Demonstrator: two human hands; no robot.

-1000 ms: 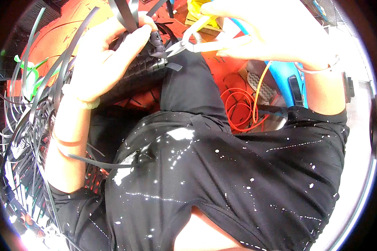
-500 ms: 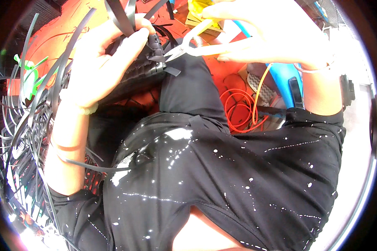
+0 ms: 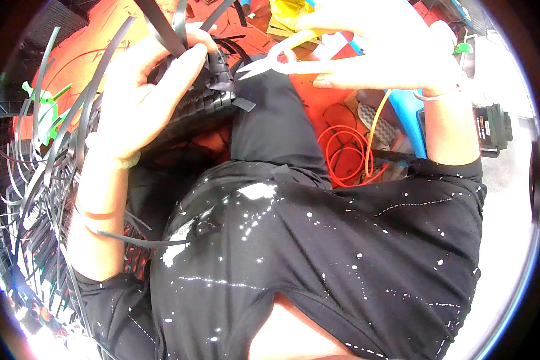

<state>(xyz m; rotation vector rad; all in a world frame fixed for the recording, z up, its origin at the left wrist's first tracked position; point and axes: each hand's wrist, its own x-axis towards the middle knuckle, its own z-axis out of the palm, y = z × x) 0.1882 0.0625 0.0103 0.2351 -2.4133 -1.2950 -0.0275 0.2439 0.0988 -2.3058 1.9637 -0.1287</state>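
Note:
My left hand [image 3: 147, 99] is closed, thumb against fingers, on a flat black strip [image 3: 162, 29] at the edge of a black woven piece [image 3: 201, 107]. More strips stick up beside those fingers. In my right hand [image 3: 396, 57] is a pair of spring-loaded snips [image 3: 264, 67] with yellowish handles, held spread apart. Its pointed blades are just right of the woven corner, apart from it. A short strip end [image 3: 244, 104] juts from that corner over my black-clad leg [image 3: 276, 126]. The far side of the woven piece is hidden by my left hand.
Long loose black strips [image 3: 42, 174] crowd the left side, near a bright green object [image 3: 45, 114]. An orange coiled hose or cord [image 3: 348, 156] lies on the red floor [image 3: 336, 114] at right, beside a blue object [image 3: 409, 120]. A yellow bag [image 3: 287, 13] is at the far side.
The snips have drawn back slightly from the strip ends at the woven corner, up and to the right. A strip end that stuck out between the blades no longer shows. My left hand barely moved.

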